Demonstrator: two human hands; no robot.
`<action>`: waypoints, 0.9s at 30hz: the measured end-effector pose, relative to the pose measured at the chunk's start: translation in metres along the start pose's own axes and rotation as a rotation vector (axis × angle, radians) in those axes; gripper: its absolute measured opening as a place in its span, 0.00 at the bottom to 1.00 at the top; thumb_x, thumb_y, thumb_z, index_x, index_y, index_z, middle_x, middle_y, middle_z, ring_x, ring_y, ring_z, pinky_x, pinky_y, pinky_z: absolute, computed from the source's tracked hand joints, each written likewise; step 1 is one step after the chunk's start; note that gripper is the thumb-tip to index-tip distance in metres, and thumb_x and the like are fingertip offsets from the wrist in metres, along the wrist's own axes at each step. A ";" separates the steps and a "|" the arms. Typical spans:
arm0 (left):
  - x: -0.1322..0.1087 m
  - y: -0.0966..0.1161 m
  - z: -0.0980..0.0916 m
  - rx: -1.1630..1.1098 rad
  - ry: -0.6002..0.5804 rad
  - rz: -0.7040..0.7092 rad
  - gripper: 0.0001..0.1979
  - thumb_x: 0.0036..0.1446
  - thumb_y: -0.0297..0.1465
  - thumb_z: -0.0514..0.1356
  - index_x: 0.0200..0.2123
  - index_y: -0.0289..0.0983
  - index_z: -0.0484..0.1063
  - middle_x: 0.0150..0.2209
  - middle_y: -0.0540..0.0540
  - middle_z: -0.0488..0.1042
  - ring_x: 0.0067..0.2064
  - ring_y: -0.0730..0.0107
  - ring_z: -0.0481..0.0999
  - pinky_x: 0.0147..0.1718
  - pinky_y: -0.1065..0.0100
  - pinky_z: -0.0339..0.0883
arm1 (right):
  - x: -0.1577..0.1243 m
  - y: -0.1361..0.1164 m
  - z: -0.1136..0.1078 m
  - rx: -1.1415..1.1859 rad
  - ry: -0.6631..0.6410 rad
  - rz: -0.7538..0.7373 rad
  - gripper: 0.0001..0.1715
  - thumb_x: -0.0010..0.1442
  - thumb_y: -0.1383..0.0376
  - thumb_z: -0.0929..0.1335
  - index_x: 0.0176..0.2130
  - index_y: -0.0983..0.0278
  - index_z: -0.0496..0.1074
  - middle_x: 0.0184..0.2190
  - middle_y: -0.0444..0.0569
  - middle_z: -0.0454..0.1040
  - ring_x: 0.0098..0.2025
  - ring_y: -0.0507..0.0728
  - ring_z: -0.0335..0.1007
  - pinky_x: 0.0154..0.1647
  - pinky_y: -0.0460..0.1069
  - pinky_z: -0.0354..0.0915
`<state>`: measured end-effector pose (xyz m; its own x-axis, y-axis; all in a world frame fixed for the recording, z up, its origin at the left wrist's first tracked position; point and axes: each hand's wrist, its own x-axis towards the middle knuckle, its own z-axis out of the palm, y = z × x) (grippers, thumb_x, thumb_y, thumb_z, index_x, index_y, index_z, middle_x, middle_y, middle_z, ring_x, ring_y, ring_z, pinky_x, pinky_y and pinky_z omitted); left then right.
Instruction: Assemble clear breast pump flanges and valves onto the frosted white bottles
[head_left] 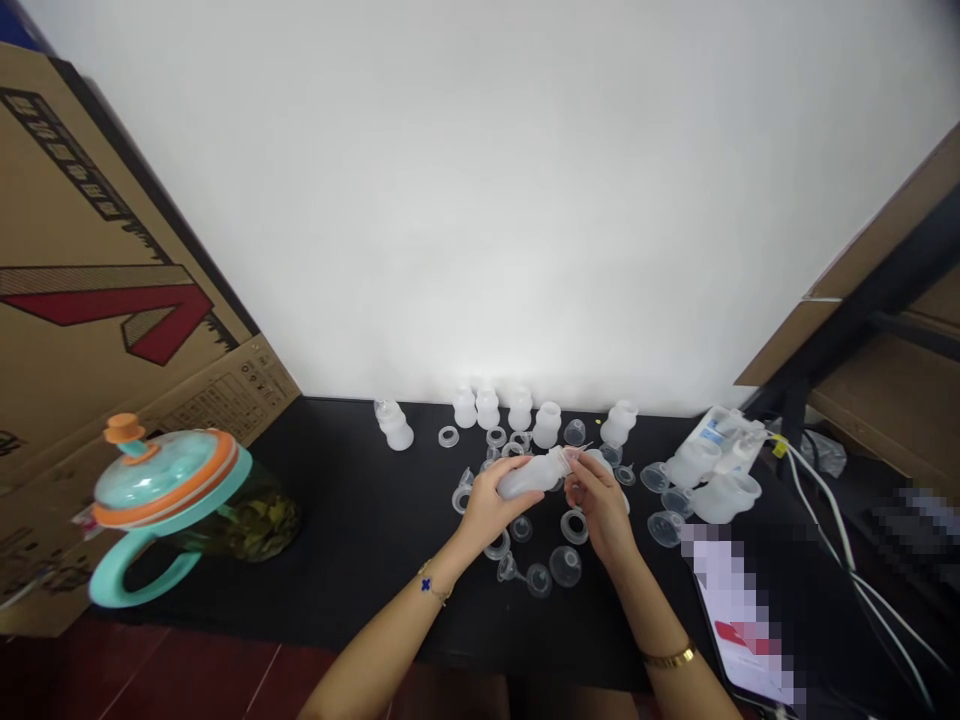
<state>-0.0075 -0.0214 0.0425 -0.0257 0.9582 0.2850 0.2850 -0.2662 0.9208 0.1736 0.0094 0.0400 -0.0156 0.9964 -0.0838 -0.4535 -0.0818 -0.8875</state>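
Note:
Above the black table, my left hand (491, 505) is closed around a whitish baby bottle (525, 477), which lies tilted with its neck to the right. The fingers of my right hand (600, 490) pinch at the bottle's mouth. A small clear piece seems to be between them, too small to make out. Beneath and around both hands lie clear bottle caps (565, 566), ring collars (574, 526) and nipples (511, 568). Several open white bottles (520, 409) stand along the wall. One bottle with a top on it (394, 425) stands apart on the left.
A turquoise-lidded jug (172, 490) of dark leaves stands at the left, beside a large cardboard box (90, 260). On the right are more bottles (724, 497), white cables (817, 500) and a phone (742, 620). Dark shelving (862, 290) edges the table there.

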 end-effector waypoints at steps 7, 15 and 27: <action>0.000 0.002 -0.001 -0.004 -0.002 -0.019 0.24 0.48 0.38 0.71 0.49 0.42 0.77 0.50 0.44 0.78 0.51 0.54 0.76 0.52 0.58 0.69 | -0.001 -0.001 0.001 -0.020 -0.011 0.006 0.21 0.49 0.56 0.78 0.42 0.62 0.80 0.27 0.45 0.72 0.24 0.50 0.63 0.19 0.44 0.58; 0.000 -0.001 0.000 -0.004 -0.007 -0.016 0.24 0.48 0.39 0.71 0.50 0.42 0.77 0.50 0.44 0.78 0.52 0.54 0.76 0.52 0.59 0.69 | -0.001 -0.002 0.002 -0.019 -0.010 0.019 0.22 0.48 0.55 0.78 0.42 0.62 0.81 0.25 0.44 0.72 0.24 0.50 0.63 0.19 0.44 0.57; 0.001 0.000 0.000 -0.033 -0.014 -0.054 0.24 0.48 0.38 0.71 0.49 0.42 0.77 0.50 0.45 0.79 0.52 0.53 0.76 0.53 0.59 0.68 | -0.002 -0.005 0.003 -0.022 -0.006 0.017 0.23 0.46 0.55 0.79 0.41 0.63 0.80 0.25 0.44 0.72 0.23 0.51 0.64 0.18 0.45 0.57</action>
<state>-0.0076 -0.0207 0.0423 -0.0263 0.9726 0.2312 0.2514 -0.2174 0.9432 0.1727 0.0076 0.0459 -0.0289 0.9949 -0.0967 -0.4332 -0.0996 -0.8958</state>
